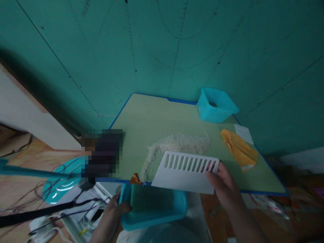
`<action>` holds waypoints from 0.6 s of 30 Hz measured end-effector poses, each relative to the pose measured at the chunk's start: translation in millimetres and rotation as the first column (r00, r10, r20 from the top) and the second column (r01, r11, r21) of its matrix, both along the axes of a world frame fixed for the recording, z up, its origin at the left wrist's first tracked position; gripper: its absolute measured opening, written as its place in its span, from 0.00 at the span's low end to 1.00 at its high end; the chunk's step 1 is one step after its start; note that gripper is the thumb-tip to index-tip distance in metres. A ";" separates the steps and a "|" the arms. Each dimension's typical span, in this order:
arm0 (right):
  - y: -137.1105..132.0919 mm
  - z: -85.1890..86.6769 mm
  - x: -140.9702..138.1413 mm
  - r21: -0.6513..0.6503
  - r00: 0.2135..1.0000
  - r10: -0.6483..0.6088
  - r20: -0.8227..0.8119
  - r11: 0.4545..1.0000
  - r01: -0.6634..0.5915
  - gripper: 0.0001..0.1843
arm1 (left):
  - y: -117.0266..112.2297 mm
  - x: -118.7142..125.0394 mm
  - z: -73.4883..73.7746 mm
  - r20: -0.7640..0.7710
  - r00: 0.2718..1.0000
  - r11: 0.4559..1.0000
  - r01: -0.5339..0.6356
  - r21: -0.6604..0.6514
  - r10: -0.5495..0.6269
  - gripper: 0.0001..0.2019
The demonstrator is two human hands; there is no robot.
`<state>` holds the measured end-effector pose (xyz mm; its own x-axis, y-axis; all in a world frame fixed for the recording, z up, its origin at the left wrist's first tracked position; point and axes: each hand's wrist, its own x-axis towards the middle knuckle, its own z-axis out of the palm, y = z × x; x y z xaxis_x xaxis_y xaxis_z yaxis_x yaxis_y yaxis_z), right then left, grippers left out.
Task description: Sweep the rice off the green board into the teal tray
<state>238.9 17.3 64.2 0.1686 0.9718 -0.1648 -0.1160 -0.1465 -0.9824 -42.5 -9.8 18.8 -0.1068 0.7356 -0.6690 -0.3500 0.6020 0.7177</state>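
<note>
My right hand [224,184] grips the right end of a white slotted plastic panel [181,177], thumb on top. The panel is tilted over the table's front edge, just in front of a curved heap of white, rice-like grains [181,143]. A thin trail of grains runs down from the heap's left side to the edge. My left hand [115,212] holds the left rim of a turquoise plastic basin [154,221] below that edge, thumb inside the rim. A brown scrap [136,178] lies by the trail's lower end. Whether grains are in the basin I cannot make out.
The pale green table [149,113] has a blue border. At its back right stands a turquoise bin [215,113], with an orange cloth [240,150] and a white sheet [244,133] nearer. A pixelated dark patch [103,155] covers the left edge. Cables lie at lower left.
</note>
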 end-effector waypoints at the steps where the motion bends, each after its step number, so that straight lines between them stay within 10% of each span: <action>1: -4.7 -0.3 0.6 0.005 1.000 -0.029 0.005 1.000 0.029 0.16 | -0.9 1.5 -1.7 0.022 0.999 0.999 0.034 0.018 -0.034 0.14; 18: -22.4 -17.9 2.1 -0.029 0.978 -0.179 0.105 0.983 0.183 0.17 | 6.1 4.5 -36.6 -0.038 0.990 0.990 0.137 0.012 -0.137 0.10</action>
